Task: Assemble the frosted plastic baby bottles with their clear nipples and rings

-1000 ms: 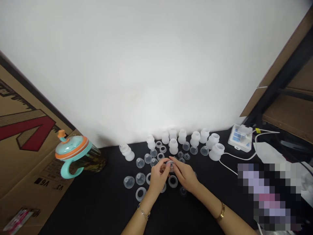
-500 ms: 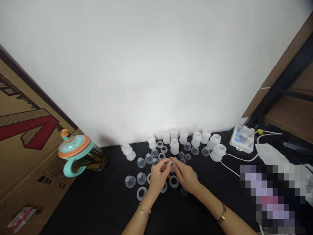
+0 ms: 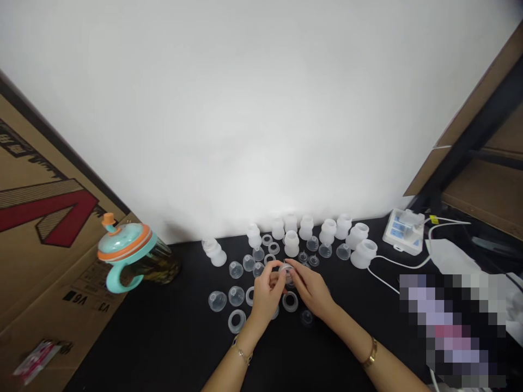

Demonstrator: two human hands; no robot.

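My left hand (image 3: pixel 266 292) and my right hand (image 3: pixel 314 289) meet over the middle of the black table, both with fingers closed on the rim of a small translucent ring-like piece (image 3: pixel 287 268). Fingers hide part of it, so whether it is one part or two joined is unclear. Just below lies a loose translucent ring (image 3: pixel 290 301). Another ring (image 3: pixel 237 321) is left of my left wrist. Clear domed caps (image 3: pixel 236 296) sit to the left, and small clear nipple-shaped pieces (image 3: pixel 313 261) lie beyond my right hand.
Several white waisted bottles (image 3: pixel 291 244) stand along the wall, with another white bottle (image 3: pixel 216 253) at the left. A drinking jug (image 3: pixel 126 256) with a turquoise handle stands by a cardboard box (image 3: pixel 49 272). At right are a power strip (image 3: pixel 404 231) and white cables (image 3: pixel 408 267).
Both hands stay together around the same piece. The fingers have shifted slightly and the piece seems turned a little, showing more of its top. Other things stay in place.
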